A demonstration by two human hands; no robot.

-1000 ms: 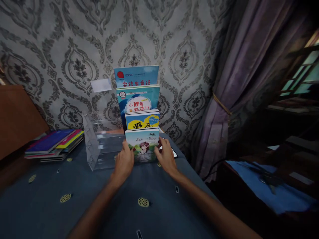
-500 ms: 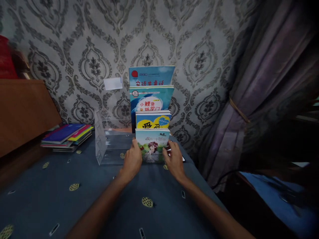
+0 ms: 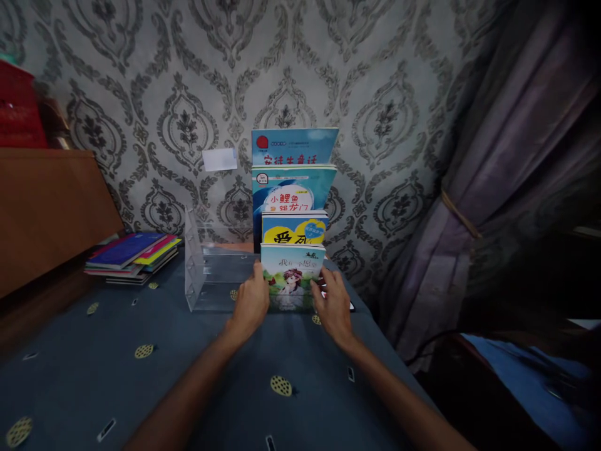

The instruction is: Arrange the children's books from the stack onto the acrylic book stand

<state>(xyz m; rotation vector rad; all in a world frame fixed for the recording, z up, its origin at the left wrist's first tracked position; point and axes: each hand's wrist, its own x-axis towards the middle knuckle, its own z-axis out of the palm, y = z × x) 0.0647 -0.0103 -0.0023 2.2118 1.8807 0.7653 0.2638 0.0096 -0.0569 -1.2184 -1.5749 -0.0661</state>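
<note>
A small book (image 3: 292, 275) with a pale sky and a figure on its cover stands upright in the front tier of a clear acrylic stand (image 3: 195, 275). My left hand (image 3: 251, 297) holds its left edge, thumb up and fingers curled. At its right edge is my right hand (image 3: 332, 304), thumb by the cover and fingers bent round the side. Rising behind it are a yellow-and-blue book (image 3: 293, 228), a teal book (image 3: 300, 188) and a taller blue book (image 3: 295, 145), each partly hidden by the one in front.
A pile of thin books (image 3: 134, 257) lies on the patterned tablecloth (image 3: 211, 388) at the left, near a brown wooden cabinet (image 3: 51, 213). Patterned wallpaper backs the table. A tied curtain (image 3: 451, 238) hangs at the right. Part of a phone-like object (image 3: 352, 306) shows beyond my right hand.
The view has shifted slightly, so everything sits a little further right. Both hands stay at the small book's edges, and the book looks almost unmoved in the stand.
</note>
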